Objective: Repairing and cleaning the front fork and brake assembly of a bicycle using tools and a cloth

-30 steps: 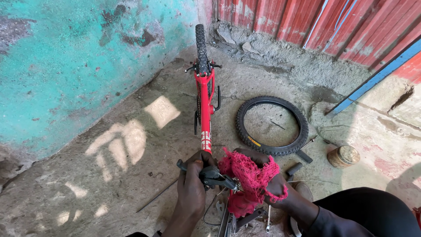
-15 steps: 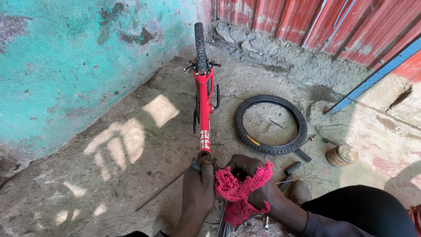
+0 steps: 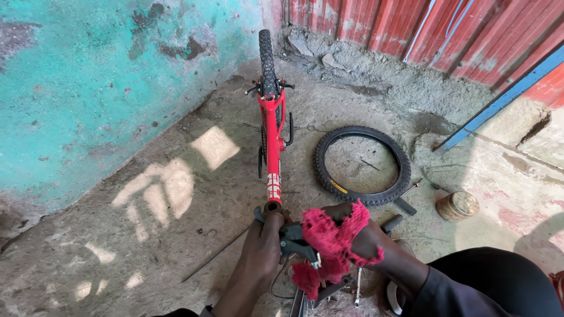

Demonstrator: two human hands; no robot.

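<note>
- Bike (image 3: pixel 273 147): one, red frame, standing upside down on the concrete floor (image 3: pixel 176 246) and running away from the person toward the corner; one knobby wheel (image 3: pixel 267 56) still fitted at the far end.
- Left hand (image 3: pixel 261 252): one, fingers clenched round the near end of the frame, beside a grey brake lever (image 3: pixel 294 238).
- Right hand (image 3: pixel 358 235): one, grasping a red rag (image 3: pixel 332 243) that drapes over the handlebar area; the fingers are mostly hidden under the cloth.
- Rag: one, loose-knit and frayed, hanging down toward the cables below.
- Tyre (image 3: pixel 361 165): one, off its rim, lying flat just right of the frame.
- Tin (image 3: pixel 457 205): one, round, dusty, right of the tyre.
- Rod (image 3: pixel 214 255): one thin dark length on the floor, left of the hands.
- Small metal tools: a few near the person's knee, count unclear.
- Walls: two, one turquoise plaster (image 3: pixel 88 88), one red corrugated sheet (image 3: pixel 411 29).
- Risk: the frayed knit may snag on the lever or cable ends and tear.
- Risk: the bike balances on narrow points; a hard sideways rub could tip it onto the tyre.
- Risk: rod and tools lie close by and may be knelt on.
</note>
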